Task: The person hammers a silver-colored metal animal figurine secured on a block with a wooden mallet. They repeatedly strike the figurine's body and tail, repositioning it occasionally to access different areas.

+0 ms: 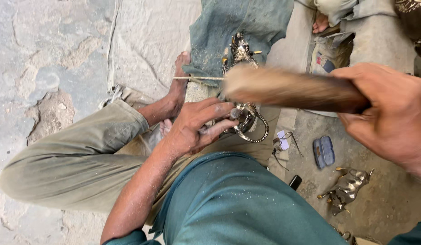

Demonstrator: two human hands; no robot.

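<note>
I sit cross-legged on the ground. My left hand (199,127) grips a small metal punch or chisel, its tip set against an ornate brass figure (243,81) that lies between my feet on a dusty green cloth (240,27). My right hand (391,115) is closed around the wooden handle of a mallet (287,88), raised close to the camera and blurred, hovering over the figure. Part of the brass piece is hidden behind the mallet and my left fingers.
A second brass animal figure (347,188) lies on the floor at lower right. Near it are a small blue case (323,152), spectacles with a paper tag (285,143) and a dark small object (295,182). Another person's foot (320,22) shows at the top.
</note>
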